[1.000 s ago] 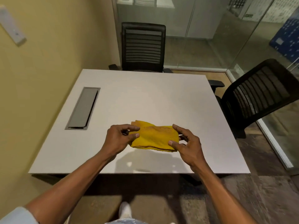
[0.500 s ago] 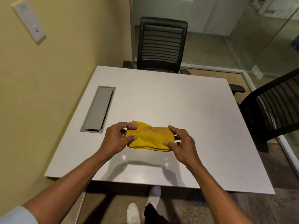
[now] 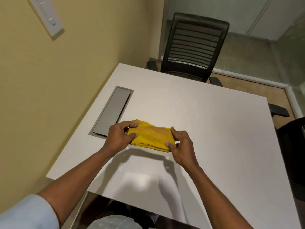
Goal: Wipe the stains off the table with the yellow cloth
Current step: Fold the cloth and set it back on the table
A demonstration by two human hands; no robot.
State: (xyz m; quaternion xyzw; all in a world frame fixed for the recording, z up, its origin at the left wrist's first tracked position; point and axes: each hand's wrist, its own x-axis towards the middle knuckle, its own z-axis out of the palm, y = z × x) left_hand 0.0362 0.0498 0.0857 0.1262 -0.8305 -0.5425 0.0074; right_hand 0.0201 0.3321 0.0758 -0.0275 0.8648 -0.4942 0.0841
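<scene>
While the yellow cloth (image 3: pixel 151 137) lies folded into a thick pad near the middle of the white tabletop (image 3: pixel 214 123), both hands pinch it from opposite ends. The left hand (image 3: pixel 118 140) has thumb and fingers (image 3: pixel 132 125) closed on the cloth's left end, and the right hand (image 3: pixel 182 146) has its thumb and forefinger nipped on the right end, the other fingers curled loosely behind. The cloth's long axis runs left to right across the person's body, so it sits directly between the two hands, neither one nearer than the other (the grips look about even). It is just beside the near end of the grey cable hatch (image 3: pixel 112 111) set into the tabletop, apart from it.

I judge the wiping has not begun; the coming stroke depends on one hand flattening onto the pad and pushing it across its short side. No stains are plain to me on the pale surface. No brand or label shows on the cloth, and the marking on the wall switch plate (image 3: pixel 47 15) is too blurred to read.
</scene>
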